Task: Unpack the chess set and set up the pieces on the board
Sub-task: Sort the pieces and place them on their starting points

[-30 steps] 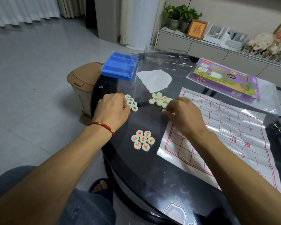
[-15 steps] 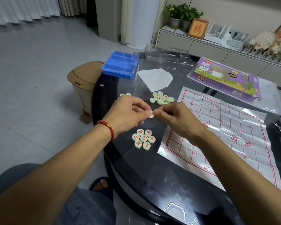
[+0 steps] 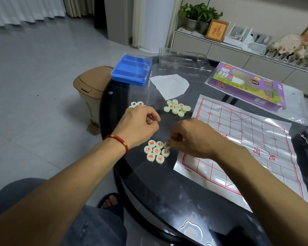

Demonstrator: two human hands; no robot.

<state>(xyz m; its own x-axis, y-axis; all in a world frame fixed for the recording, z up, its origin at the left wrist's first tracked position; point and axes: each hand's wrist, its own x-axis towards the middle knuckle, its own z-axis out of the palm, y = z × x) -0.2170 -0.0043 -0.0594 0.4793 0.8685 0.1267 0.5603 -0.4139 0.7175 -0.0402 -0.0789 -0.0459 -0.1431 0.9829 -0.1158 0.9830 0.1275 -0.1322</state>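
At the near edge of the table, your right hand (image 3: 190,139) pinches 1 pale disc (image 3: 167,145) and sets it against the red-marked cluster (image 3: 156,152) — half a second ago both hands held that piece together in mid-air, so the handover is done and the red group grows by 1. Your left hand (image 3: 139,126) has let go and hangs above the glass with fingers loosely curled, holding nothing. That reads as sorting by colour, with no piece on the board (image 3: 242,148) yet. Farther off lie the mixed pile (image 3: 176,108) and, just beyond your left knuckles, a few dark-marked pieces (image 3: 137,103). Outward again: a blue tray (image 3: 132,70), a clear lid (image 3: 183,59), a white sheet (image 3: 169,85), the purple box (image 3: 247,84) — all on the dark glass table (image 3: 149,192). A tan bin (image 3: 91,89) stands on the grey floor beside it.
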